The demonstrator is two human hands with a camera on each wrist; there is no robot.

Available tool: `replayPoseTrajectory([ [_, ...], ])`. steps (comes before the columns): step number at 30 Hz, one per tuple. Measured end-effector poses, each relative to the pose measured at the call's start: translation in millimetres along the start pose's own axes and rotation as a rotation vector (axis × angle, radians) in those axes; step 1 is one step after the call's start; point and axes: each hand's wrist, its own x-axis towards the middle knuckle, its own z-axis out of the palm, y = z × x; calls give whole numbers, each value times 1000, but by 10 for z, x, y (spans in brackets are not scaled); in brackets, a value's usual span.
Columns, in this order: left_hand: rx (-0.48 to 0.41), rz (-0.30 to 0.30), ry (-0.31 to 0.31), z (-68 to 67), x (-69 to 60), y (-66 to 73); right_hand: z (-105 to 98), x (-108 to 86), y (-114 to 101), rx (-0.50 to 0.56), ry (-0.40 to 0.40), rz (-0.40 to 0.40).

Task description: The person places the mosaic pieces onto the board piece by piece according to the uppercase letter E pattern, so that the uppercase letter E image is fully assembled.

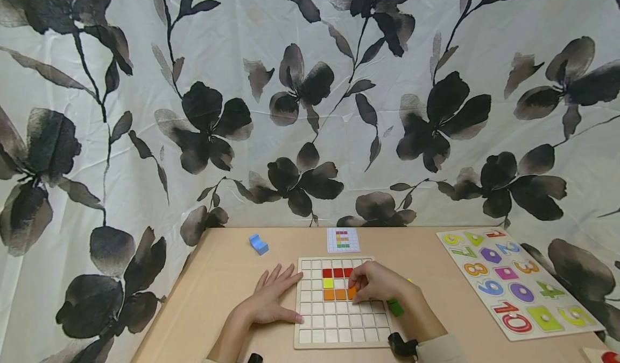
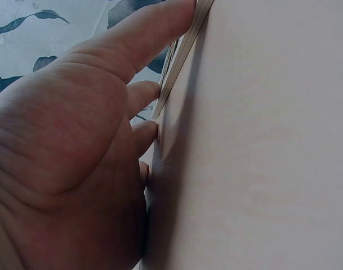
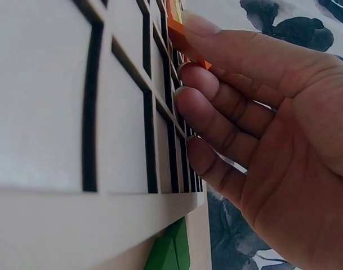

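A wooden grid board (image 1: 344,345) with white squares lies on the table. Red tiles (image 1: 337,273) fill part of an upper row, with a yellow tile (image 1: 328,283) below them and orange tiles (image 1: 335,294) lower down. My right hand (image 1: 387,283) pinches an orange tile (image 3: 182,40) between thumb and fingers at the right end of the orange row. With fingers spread, my left hand (image 1: 266,302) rests at the board's left edge, thumb and fingertips touching it. Green tiles (image 1: 395,307) lie by the board's right edge, partly behind my right wrist.
Behind the board lies a small pattern card (image 1: 343,240) printed with a coloured grid. A blue piece (image 1: 259,244) sits at the back left. On the right is a number and shape puzzle board (image 1: 518,282). A floral curtain (image 1: 310,110) hangs behind the table (image 1: 194,293).
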Motion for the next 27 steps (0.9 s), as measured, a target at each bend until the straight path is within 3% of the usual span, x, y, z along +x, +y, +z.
replayPoseTrajectory([
  [27,1,5,-1,12,14,-19,28,24,48,-35,9,15],
])
